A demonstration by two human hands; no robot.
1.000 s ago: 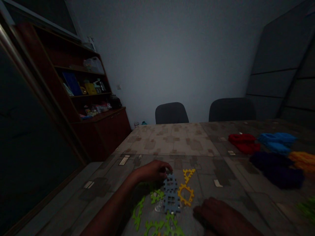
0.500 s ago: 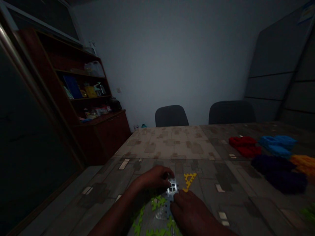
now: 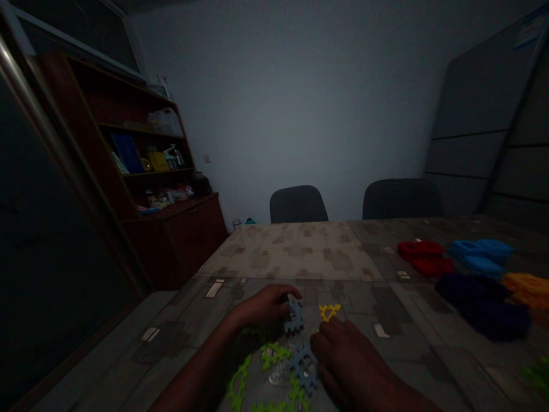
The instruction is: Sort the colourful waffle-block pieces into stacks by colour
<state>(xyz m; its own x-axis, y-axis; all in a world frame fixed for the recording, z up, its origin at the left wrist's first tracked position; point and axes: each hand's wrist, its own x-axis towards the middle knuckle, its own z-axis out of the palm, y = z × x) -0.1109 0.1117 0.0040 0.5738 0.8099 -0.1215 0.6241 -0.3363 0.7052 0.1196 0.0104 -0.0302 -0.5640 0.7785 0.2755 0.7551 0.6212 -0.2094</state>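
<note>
Head view: grey-blue tile (image 3: 304, 366) beside right hand (image 3: 349, 357), aslant, near end rightward.

Two dark chairs (image 3: 299, 204) behind table (image 3: 309, 246); red (image 3: 424, 257), blue (image 3: 481, 256), purple (image 3: 484, 304), orange yarn bundles (image 3: 527, 289) right; cabinet (image 3: 184, 234) left.
</note>
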